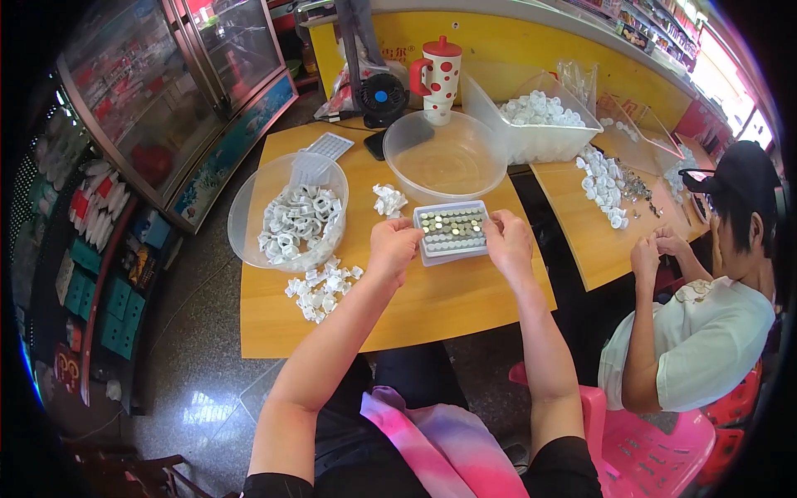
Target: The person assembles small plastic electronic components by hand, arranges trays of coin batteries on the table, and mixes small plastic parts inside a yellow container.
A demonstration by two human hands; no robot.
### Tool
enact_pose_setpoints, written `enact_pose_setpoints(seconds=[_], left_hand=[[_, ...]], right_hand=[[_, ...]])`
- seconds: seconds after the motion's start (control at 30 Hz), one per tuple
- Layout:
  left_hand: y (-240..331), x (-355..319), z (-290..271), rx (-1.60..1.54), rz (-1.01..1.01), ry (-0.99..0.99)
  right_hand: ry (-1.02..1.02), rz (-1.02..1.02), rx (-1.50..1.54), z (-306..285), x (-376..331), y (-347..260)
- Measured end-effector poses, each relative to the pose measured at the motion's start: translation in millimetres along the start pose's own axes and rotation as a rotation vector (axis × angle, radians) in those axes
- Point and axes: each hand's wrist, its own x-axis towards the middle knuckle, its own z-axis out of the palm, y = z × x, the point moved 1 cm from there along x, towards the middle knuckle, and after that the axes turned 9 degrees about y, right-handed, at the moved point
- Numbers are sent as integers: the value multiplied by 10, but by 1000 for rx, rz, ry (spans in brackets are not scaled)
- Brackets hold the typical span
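White rectangular tray (455,258): held between both hands over the near-middle of the worktop (398,328); whether it is rested on the surface or slightly lifted can't be told. It is filled with rows of small round pieces (452,226): yellowish and dark ones in the middle rows, whitish ones in the nearest rows.

Left hand (395,249): clamped on the tray's left edge, fingers bent. Right hand (508,242): clamped on the right edge.

Just beyond the left hand, a small heap of white scraps (388,200) is piled. Farther left, a clear round tub (241,224) is part-filled with white plastic parts (300,220); loose white pieces (322,290) are scattered on its near side. A pale grid sheet (332,146) is seen at the tub's far side.

Beyond the tray, a clear round bowl (444,158) is placed, backed by a red-dotted mug (440,79) and a black fan (383,98). To the right of those, a clear rectangular bin (540,149) is loaded with whitish parts.

Right side: a second worktop (573,224) is covered partly by white round parts (603,187) and small metal bits (637,189). A co-worker (706,324) is seated there, hands brought close together; anything held is too small to tell.
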Motion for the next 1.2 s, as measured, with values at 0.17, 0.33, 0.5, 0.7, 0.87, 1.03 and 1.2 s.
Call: enact_pose_setpoints(seconds=[0.17, 0.33, 0.5, 0.7, 0.87, 1.03, 1.2], left_hand=[[-33, 7, 40, 8, 45, 19], [26, -20, 88, -24, 88, 86], [12, 25, 37, -217, -37, 46], [-125, 167, 22, -344, -48, 17], [-144, 137, 56, -261, -15, 65], [10, -29, 84, -203, -17, 67], [44, -63, 52, -198, 2, 26]], right_hand=[[37, -31, -17, -38, -24, -111], [33, 4, -7, -47, -12, -171], [-7, 82, 115, 15, 44, -25], [-36, 183, 289, 95, 88, 97], [-18, 169, 333, 111, 70, 85], [-43, 227, 448, 120, 44, 89], [-54, 269, 538, 73, 38, -16]])
